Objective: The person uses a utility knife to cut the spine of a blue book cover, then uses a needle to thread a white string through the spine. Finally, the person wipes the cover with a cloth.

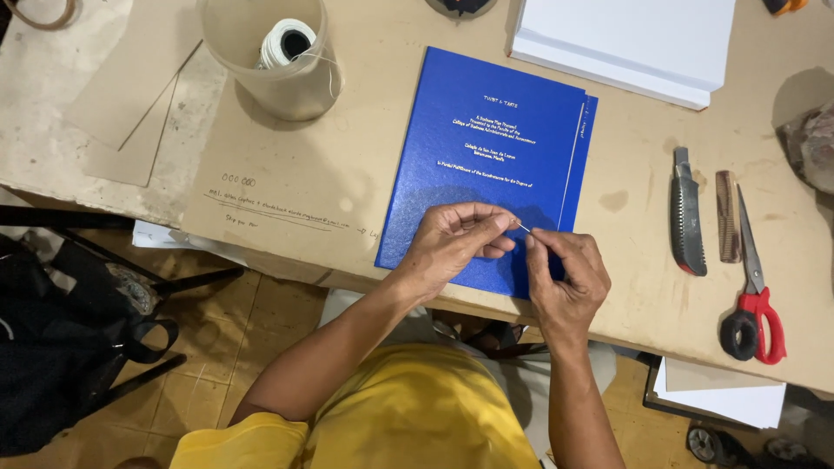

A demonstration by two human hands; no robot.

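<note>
Nearest the camera: the person's yellow shirt [417,417], both forearms reaching fwd over the tabletop [330,182] edge.

Left hand [453,245]: fingers curled, thumb and forefinger pressed together on a thin needle [519,226], tip end pointing right. Right hand [565,276]: thumb and forefinger pinched at the needle's free end, apparently on a thread end; the thread itself is too fine to confirm. Both hands hover just above the lower edge of the blue hardcover book [491,165], which lies flat, cover up, approx. centre of the tabletop.

Step in hand, as judged: threading the needle. For a good result, the person should:
- brace the hands against each other so needle and thread hold steady;
- keep only a short stub of thread past the pinch, so it does not bend;
- hold the eye against the blue cover for contrast.

Right of the book: a serrated knife [687,217], a brown comb [726,217], then red-handled scissors [754,300], all within reach.

Farther back: a clear cup [269,65] holding a spool of white thread [287,42], upper left; a white paper stack [630,43], upper right, just beyond the book.
</note>
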